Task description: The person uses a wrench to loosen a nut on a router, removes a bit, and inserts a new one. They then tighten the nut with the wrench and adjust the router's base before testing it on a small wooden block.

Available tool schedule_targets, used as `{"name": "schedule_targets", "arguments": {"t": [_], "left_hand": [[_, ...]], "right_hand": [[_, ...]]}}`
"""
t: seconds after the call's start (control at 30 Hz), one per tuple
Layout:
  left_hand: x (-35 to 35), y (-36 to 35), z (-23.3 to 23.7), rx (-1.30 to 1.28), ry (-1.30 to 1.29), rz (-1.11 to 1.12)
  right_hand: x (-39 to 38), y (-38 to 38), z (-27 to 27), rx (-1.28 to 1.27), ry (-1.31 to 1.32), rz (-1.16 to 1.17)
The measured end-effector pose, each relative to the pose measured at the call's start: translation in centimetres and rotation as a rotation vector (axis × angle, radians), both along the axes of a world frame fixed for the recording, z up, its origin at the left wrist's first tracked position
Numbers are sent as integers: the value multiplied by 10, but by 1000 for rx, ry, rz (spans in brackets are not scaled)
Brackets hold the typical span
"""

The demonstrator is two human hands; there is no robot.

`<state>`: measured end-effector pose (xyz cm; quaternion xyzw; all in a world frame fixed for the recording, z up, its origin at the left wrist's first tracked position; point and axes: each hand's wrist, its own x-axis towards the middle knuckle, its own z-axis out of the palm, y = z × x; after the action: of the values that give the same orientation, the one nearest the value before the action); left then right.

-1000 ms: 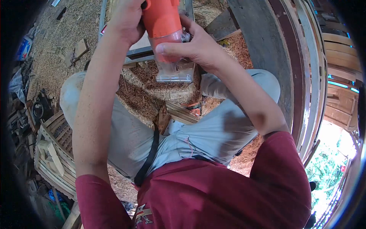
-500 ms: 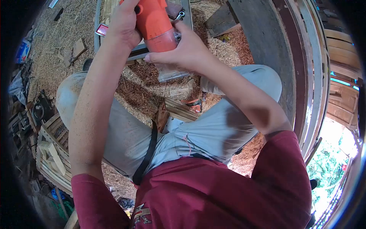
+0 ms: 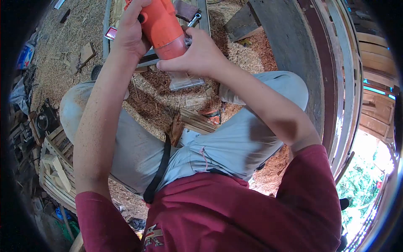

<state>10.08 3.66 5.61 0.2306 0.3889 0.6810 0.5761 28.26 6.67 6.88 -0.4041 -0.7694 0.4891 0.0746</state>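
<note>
- Tool (image 3: 160,27), orange-bodied, is held out before me.
- My left hand (image 3: 131,34) grips its upper end, likely bearing the weight.
- My right hand (image 3: 197,54) wraps the lower end above its clear base (image 3: 187,83), probably for steadiness.
- Wrench (image 3: 194,19) shows just beyond, apparently within easy reach.

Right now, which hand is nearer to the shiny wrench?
Right. The right hand is just below the wrench in the picture; the left hand is farther off, across the orange tool.
</note>
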Motion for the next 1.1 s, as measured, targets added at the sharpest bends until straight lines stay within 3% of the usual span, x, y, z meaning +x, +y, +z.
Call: {"name": "schedule_targets", "arguments": {"t": [0.17,0.27,0.37,0.57,0.87,1.1], "left_hand": [[19,2,11,5,30,134],[10,7,9,74,90,34],[17,9,16,-15,80,80],[19,13,9,49,30,135],[14,14,14,155,74,36],[26,18,19,71,26,148]], "right_hand": [[2,2,-4,8,49,-38],[4,5,-7,-10,78,-60],[5,7,5,-47,57,-56],[7,14,-4,-14,77,-35],[6,11,6,-67,82,-42],[6,13,6,-26,15,-73]]}}
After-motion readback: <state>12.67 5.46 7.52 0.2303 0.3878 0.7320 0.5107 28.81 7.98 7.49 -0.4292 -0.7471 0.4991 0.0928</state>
